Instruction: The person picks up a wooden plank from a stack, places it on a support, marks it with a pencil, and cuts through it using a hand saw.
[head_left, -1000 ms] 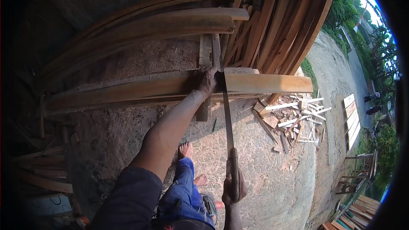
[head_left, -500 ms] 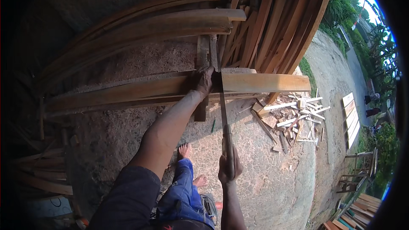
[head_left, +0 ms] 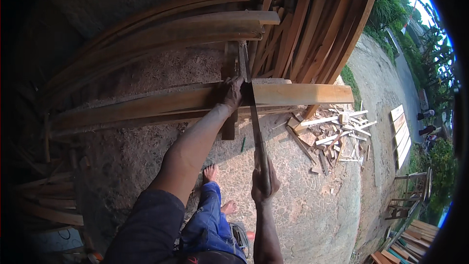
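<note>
My left hand (head_left: 231, 94) presses flat on a long pale wooden plank (head_left: 303, 94) that lies across a low support. My right hand (head_left: 264, 182) grips the handle of a hand saw (head_left: 253, 112). The saw's blade runs away from me and crosses the plank just right of my left hand. The blade's far tip reaches past the plank's far edge. My bare feet and blue trouser leg (head_left: 210, 215) show below on the sawdust-covered ground.
More long planks (head_left: 161, 32) are stacked behind the cut plank, and boards (head_left: 312, 24) lean upright at the back. A heap of short offcuts (head_left: 337, 134) lies right of the saw. A small wooden stool (head_left: 408, 195) and other people stand far right.
My right hand has pushed the saw forward, away from me, so the blade reaches farther across the plank. My left hand has stayed on the plank.
</note>
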`<action>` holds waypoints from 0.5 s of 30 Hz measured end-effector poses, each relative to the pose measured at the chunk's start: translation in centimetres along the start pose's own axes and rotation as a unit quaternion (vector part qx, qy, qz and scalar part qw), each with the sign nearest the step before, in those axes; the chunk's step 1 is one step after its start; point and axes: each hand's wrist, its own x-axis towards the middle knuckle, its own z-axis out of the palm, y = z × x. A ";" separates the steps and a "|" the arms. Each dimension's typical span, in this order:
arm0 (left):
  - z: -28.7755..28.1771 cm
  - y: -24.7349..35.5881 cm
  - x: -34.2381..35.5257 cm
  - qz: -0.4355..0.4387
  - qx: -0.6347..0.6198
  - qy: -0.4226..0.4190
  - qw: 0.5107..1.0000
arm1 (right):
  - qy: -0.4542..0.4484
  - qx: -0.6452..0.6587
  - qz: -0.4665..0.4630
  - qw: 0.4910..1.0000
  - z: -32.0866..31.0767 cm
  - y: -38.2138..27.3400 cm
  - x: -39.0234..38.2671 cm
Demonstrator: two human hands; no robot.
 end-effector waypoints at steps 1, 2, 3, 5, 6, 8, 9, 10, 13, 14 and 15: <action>-0.3 0.1 -0.1 -0.005 0.001 0.001 1.000 | -0.005 -0.035 -0.038 0.999 0.2 0.3 -0.2; -0.4 0.3 -0.2 -0.010 0.002 0.001 1.000 | -0.007 0.005 -0.004 1.000 -0.3 0.4 -0.9; -0.7 0.8 -0.1 -0.015 0.022 -0.010 1.000 | -0.011 0.047 0.037 0.998 -0.8 0.1 -1.8; -1.1 0.4 0.1 -0.014 0.023 0.000 1.000 | -0.027 0.011 0.020 0.999 -2.3 -0.4 -4.5; -0.8 0.4 -0.2 -0.016 0.020 0.004 1.000 | -0.029 0.072 0.055 0.995 -3.2 -1.0 -5.7; -0.7 0.0 -0.6 -0.009 0.005 0.017 1.000 | -0.015 -0.033 -0.003 0.999 -2.3 -0.3 -5.9; -0.4 0.3 -0.5 -0.002 -0.009 0.022 1.000 | 0.006 -0.053 -0.033 0.998 -1.2 0.7 -5.4; -0.3 0.7 0.1 0.009 -0.022 0.031 0.999 | 0.031 -0.072 -0.068 0.995 0.2 1.6 -3.8; -1.4 1.8 -0.5 -0.024 0.065 -0.014 0.997 | 0.036 0.034 0.035 0.998 1.2 0.7 -1.0; -1.6 2.7 -0.2 -0.025 0.100 -0.018 0.995 | 0.033 0.062 0.082 0.994 0.8 0.1 -0.6; -1.4 1.3 -0.1 -0.095 0.084 -0.044 0.991 | 0.049 0.107 0.085 0.989 -0.1 -1.1 -1.3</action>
